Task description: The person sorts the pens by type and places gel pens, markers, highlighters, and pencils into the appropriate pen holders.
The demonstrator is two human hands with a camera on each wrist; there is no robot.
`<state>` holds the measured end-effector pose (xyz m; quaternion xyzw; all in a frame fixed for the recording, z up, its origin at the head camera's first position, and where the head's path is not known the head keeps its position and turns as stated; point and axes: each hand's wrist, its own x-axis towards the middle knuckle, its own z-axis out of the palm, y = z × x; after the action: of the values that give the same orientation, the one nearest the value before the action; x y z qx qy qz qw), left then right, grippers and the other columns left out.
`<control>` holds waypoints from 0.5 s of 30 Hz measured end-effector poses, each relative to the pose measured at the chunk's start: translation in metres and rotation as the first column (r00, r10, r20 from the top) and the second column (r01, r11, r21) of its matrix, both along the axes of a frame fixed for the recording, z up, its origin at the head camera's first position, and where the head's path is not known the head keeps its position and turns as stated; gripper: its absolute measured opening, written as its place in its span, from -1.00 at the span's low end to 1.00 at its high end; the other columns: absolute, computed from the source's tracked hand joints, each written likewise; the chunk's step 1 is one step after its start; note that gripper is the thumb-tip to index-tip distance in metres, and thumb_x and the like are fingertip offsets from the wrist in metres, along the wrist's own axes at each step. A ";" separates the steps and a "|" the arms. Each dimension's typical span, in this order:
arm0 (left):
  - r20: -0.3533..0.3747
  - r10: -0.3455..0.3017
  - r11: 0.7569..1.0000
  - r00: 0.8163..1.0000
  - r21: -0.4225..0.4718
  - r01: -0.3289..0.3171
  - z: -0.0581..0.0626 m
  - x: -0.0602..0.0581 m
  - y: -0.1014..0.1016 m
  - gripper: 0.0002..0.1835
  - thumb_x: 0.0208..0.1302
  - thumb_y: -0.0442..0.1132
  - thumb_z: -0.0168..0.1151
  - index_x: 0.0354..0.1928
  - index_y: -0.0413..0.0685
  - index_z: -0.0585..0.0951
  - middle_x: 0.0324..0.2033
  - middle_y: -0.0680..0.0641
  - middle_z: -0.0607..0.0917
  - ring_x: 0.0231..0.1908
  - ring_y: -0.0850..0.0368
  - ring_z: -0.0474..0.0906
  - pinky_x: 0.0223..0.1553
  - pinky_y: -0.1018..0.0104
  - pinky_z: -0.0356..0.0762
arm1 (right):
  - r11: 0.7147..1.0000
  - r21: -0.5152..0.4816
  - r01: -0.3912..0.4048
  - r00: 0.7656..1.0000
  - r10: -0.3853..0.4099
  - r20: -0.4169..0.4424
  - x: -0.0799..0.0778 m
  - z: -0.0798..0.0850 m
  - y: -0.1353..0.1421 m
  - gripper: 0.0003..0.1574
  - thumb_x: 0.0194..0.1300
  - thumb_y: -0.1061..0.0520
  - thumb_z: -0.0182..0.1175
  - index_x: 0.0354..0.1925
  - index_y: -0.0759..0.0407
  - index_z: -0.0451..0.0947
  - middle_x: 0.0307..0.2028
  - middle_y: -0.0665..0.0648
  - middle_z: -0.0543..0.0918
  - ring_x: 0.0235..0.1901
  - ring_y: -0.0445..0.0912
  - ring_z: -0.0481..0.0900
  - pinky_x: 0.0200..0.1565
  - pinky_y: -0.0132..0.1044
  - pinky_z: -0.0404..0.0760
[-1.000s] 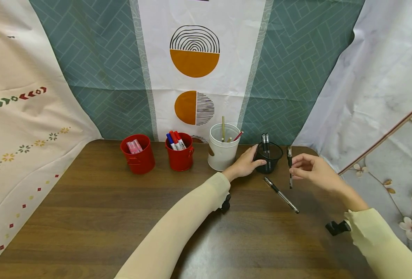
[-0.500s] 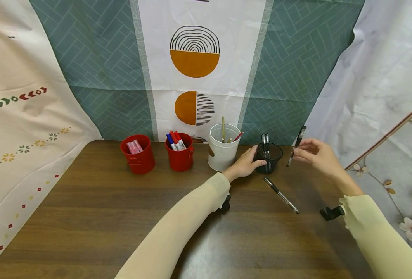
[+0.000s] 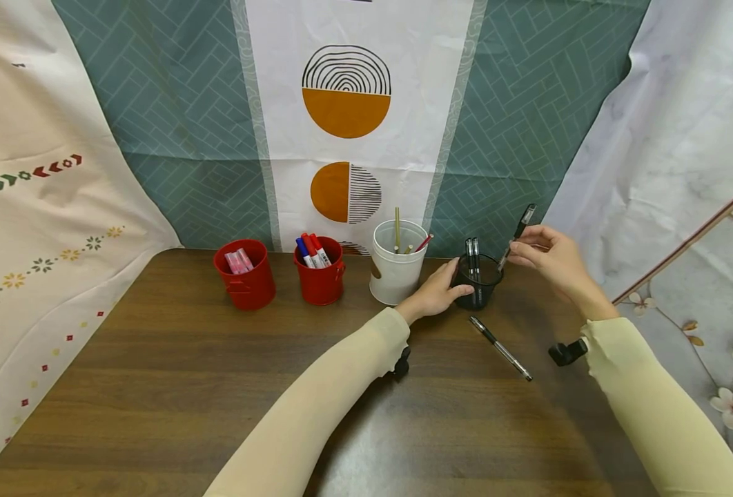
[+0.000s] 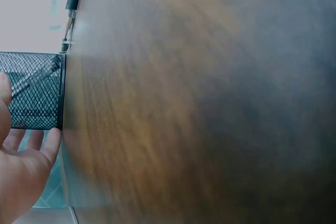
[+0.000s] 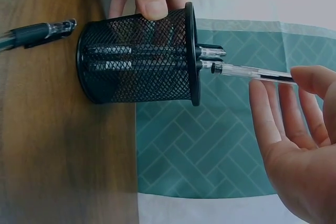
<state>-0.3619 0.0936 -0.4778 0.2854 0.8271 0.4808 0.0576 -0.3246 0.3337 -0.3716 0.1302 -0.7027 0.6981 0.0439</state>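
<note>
My left hand [image 3: 435,290] holds the side of a black mesh pen cup [image 3: 482,295], its thumb on the near face and its fingers behind. Two clear-barrelled black gel pens [image 3: 473,257] stand inside that cup. My right hand [image 3: 553,259] pinches another gel pen [image 5: 254,72] between thumb and fingers, tilted, its lower end right at the cup's rim [image 5: 193,85]. In the head view the held pen's black cap [image 3: 526,217] points up. A fourth-like gel pen [image 3: 502,348] lies slanted on the table in front of the cup.
Left of the mesh cup stands a white bucket [image 3: 394,279] with thin sticks or pencils. Further left are a red bucket [image 3: 320,284] with blue and red markers and another red bucket [image 3: 252,286] with pink pens. A fabric backdrop [image 3: 497,138] closes off the wooden table's [image 3: 217,400] back.
My right hand has lifted the pen from beside the cup, tilted it, and brought it left so its lower end reaches the rim. My left hand stays on the cup.
</note>
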 end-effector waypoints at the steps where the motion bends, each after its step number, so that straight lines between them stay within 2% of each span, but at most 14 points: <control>1: 0.003 0.000 1.000 1.000 -0.003 0.000 0.000 0.000 0.000 -0.17 0.58 -0.05 0.25 0.69 -0.09 0.09 0.58 -0.20 0.29 0.58 0.02 0.23 0.56 0.24 0.22 | 1.000 0.005 0.001 1.000 -0.001 -0.005 -0.002 0.000 -0.001 -0.66 0.42 0.40 0.32 0.08 0.36 0.44 -0.20 0.03 0.73 -0.20 -0.18 0.79 -0.05 -0.25 0.79; 15: 0.026 -0.001 1.000 1.000 -0.010 0.001 0.002 0.002 -0.001 -0.15 0.60 -0.04 0.22 0.70 -0.10 0.04 0.60 -0.21 0.26 0.57 0.02 0.24 0.55 0.25 0.25 | 0.999 0.041 -0.027 0.999 0.026 0.020 -0.016 -0.007 -0.004 -0.74 0.42 0.43 0.31 0.00 0.38 0.47 -0.26 0.03 0.72 -0.25 -0.17 0.80 -0.08 -0.28 0.79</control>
<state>-0.3596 0.0926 -0.4754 0.2794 0.8283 0.4805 0.0701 -0.3406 0.3301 -0.3787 0.1334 -0.7156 0.6852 0.0250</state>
